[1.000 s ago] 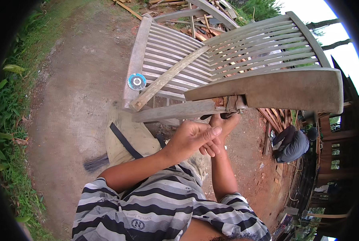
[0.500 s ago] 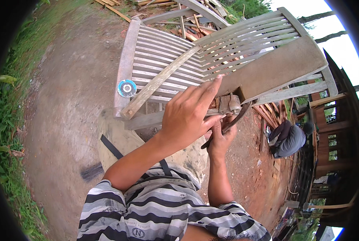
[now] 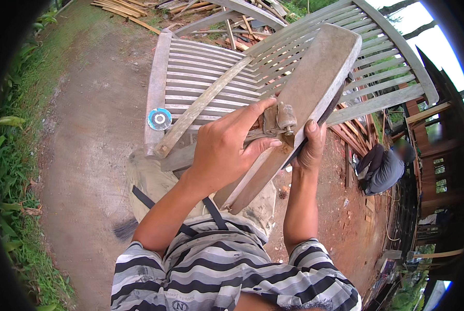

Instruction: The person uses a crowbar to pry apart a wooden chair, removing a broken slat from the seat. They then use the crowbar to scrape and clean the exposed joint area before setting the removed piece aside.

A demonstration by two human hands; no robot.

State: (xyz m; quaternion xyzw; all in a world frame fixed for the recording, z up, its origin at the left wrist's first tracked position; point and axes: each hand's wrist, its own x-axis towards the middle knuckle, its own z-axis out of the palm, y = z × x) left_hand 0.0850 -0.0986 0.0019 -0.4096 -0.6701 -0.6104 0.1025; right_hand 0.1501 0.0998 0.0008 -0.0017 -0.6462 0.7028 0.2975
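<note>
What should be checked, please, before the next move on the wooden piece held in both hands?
1. Left hand on the metal fitting: ok, fingers wrap it.
2. Right hand grips the edge of the grey wooden piece: ok.
3. Piece steady: cannot tell; it is tilted, its lower end near the lap.
4. Fitting tight on the wood: cannot tell, partly hidden.
5. Slatted wooden frame clear of the piece: ok, it lies behind.
6. Crouching person at a distance: ok, off to the right.
</note>
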